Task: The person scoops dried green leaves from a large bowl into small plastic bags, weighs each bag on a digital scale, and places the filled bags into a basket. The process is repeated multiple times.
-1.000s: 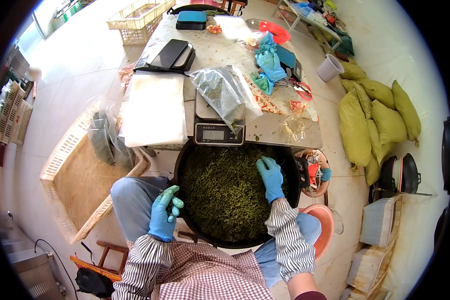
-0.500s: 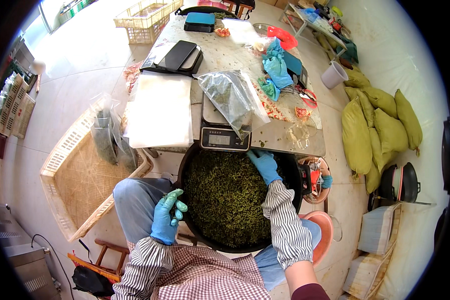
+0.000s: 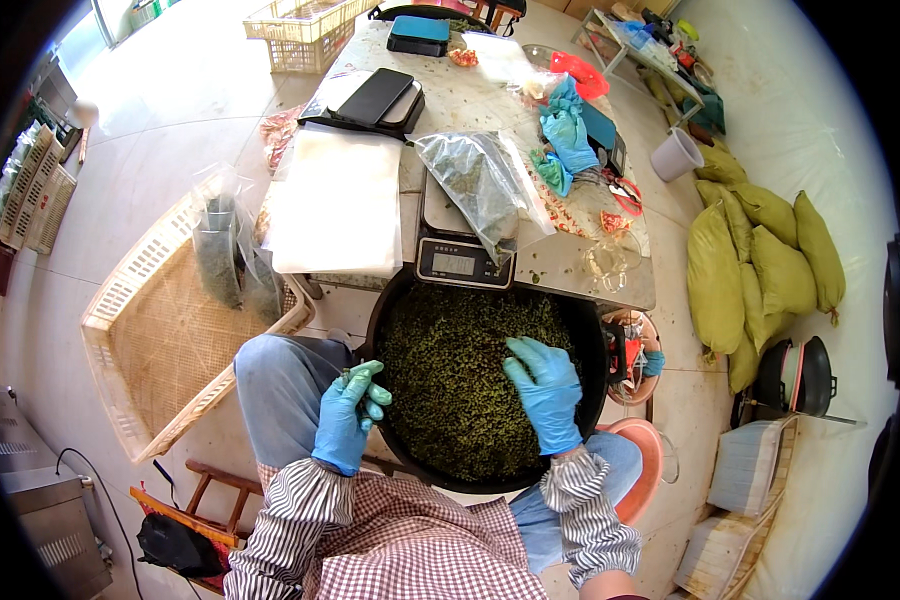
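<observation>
A large round black basin (image 3: 460, 484) between my knees holds a heap of small green pellets (image 3: 450, 390) like rolled tea leaves. Over its right part is my right hand (image 3: 545, 392), in a blue glove, fingers spread and nothing visible in them. By the left rim I hold up my left hand (image 3: 350, 415), gloved in blue with green-stained fingertips; its fingers are curled together, and whatever they hold is too small to make out. Past the basin, a digital scale (image 3: 460, 264) on the table edge carries a clear plastic bag (image 3: 470, 185) partly filled with green leaves.
White sheets or flat bags (image 3: 338, 200) lie on the table left of the scale. A second scale (image 3: 375, 100) sits behind them. A yellow plastic crate (image 3: 160, 340) with filled clear bags (image 3: 220, 260) stands at left. Green sacks (image 3: 760, 250) are piled at right.
My right hand has drawn back from beneath the scale's front edge toward me, over the pellets, and its fingers have spread. The left hand stays curled in nearly the same place.
</observation>
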The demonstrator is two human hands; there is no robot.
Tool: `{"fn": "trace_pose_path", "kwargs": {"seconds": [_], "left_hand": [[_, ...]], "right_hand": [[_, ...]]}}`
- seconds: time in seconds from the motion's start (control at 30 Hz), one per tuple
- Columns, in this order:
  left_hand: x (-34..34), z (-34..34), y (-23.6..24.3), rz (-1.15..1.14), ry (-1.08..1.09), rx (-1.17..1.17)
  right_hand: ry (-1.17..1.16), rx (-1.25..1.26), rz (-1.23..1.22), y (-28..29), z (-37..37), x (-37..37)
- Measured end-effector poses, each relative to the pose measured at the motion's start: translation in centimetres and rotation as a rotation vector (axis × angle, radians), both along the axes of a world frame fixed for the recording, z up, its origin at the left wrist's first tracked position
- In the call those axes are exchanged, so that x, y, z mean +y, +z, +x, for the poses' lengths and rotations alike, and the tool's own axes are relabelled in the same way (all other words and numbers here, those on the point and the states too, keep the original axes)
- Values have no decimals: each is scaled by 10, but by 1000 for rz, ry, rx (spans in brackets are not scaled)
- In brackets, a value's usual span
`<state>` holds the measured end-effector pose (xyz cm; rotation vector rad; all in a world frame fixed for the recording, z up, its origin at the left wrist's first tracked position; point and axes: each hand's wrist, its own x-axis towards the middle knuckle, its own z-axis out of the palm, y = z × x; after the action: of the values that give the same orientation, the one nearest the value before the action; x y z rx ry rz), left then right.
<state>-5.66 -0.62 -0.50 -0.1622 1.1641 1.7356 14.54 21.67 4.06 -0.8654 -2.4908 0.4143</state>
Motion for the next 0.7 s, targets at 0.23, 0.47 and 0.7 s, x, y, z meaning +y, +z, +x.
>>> {"fn": "trace_pose_path", "kwargs": {"seconds": [0.23, 0.47, 0.7], "left_hand": [[10, 44, 14, 44, -134, -77], [34, 98, 6, 130, -243, -310], [30, 112, 5, 19, -290, -255]], "right_hand": [[-138, 42, -270, -14, -6, -4], [-357, 527, -958, 16, 20, -43], [-290, 238, -568, 7, 43, -50]]}}
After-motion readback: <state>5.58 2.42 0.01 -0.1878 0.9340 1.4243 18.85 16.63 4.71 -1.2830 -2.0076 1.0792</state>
